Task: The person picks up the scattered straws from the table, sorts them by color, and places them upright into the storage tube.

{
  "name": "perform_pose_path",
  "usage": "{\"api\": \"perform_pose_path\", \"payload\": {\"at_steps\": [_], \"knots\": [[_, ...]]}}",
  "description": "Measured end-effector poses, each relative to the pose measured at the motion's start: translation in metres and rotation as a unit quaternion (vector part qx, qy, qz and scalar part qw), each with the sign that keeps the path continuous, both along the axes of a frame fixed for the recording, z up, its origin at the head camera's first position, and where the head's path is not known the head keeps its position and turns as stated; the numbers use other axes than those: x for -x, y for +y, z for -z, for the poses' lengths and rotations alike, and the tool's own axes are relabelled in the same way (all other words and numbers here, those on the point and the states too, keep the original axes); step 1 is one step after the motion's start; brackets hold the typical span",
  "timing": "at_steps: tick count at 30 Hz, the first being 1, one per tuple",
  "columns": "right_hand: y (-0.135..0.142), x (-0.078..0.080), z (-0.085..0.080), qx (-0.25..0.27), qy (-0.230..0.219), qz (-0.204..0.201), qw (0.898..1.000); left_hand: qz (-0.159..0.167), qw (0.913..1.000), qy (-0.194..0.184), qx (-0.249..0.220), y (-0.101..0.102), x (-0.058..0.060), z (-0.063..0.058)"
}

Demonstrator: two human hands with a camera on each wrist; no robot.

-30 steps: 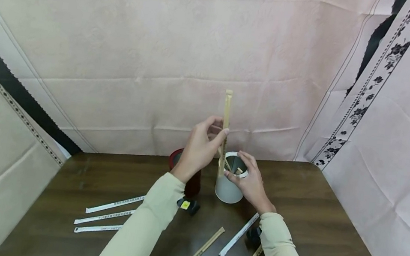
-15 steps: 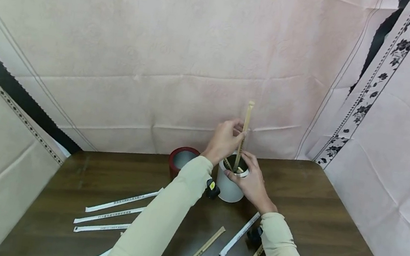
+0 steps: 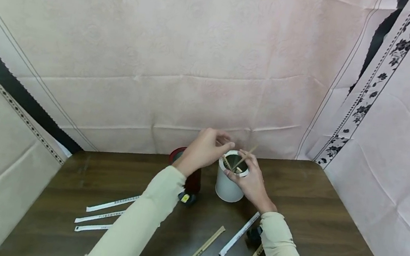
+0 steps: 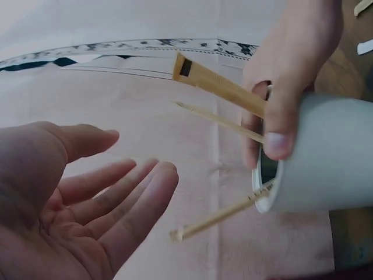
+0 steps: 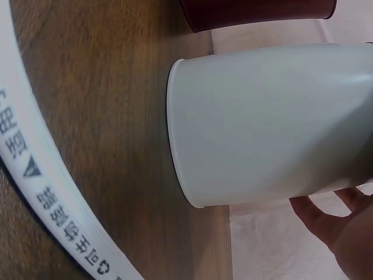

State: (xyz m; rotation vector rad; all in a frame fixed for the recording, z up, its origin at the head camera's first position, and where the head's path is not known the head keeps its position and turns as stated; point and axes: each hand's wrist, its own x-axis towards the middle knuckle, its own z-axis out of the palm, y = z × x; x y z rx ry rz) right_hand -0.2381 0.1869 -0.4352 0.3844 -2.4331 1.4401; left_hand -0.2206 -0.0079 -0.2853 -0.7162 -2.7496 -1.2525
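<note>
A white canister (image 3: 229,189) stands upright near the table's back edge. My right hand (image 3: 251,181) grips its rim, the thumb in front and the fingers toward the far side. Several slim tan paper-wrapped sticks, which look like wrapped straws, lean out of its mouth; in the left wrist view a wide tan wrapper (image 4: 224,90) and a thinner one (image 4: 215,217) point different ways. My left hand (image 3: 207,152) hovers just left of the canister, above the red canister. In the left wrist view, the left hand (image 4: 93,198) has extended fingers and holds nothing.
The dark red canister (image 3: 194,183) stands close to the white one's left, partly behind my left forearm. White wrapped sticks (image 3: 111,204) lie at the table's left. Tan ones (image 3: 198,252) and a white one (image 3: 239,235) lie in front. Cloth walls border the table.
My left hand carried a tan wrapped stick rightward over the white canister, let it go inside, and drew back left. The stick now leans right against the rim. My right hand stays put.
</note>
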Motion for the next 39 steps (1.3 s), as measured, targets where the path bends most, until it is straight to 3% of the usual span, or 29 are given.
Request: {"api": "perform_pose_path", "payload": {"at_steps": [5, 12, 17, 21, 26, 34, 39], "knots": [[0.002, 0.000, -0.001, 0.004, 0.008, -0.002, 1.000, 0.027, 0.9976, -0.039, -0.051, -0.032, -0.033, 0.017], [0.004, 0.000, -0.001, 0.007, 0.007, -0.002, 1.000, 0.046, 0.9884, -0.119, -0.083, -0.068, -0.074, 0.067], [0.006, 0.003, -0.001, -0.005, 0.018, 0.001, 1.000, 0.043, 0.9849, -0.164, -0.034, -0.079, -0.101, 0.113], [0.004, 0.004, 0.000, -0.004, 0.014, -0.002, 1.000, 0.031, 0.9840, -0.176, 0.001, -0.079, -0.119, 0.145], [0.001, 0.004, 0.002, 0.001, 0.005, -0.006, 1.000, -0.004, 0.9890, -0.138, 0.052, -0.075, -0.135, 0.168], [0.000, 0.001, 0.003, 0.010, 0.003, -0.006, 1.000, -0.068, 0.9857, -0.100, 0.116, -0.059, -0.154, 0.179], [-0.001, 0.000, 0.002, 0.008, -0.002, -0.002, 1.000, -0.074, 0.9799, -0.035, 0.182, -0.054, -0.155, 0.190]]}}
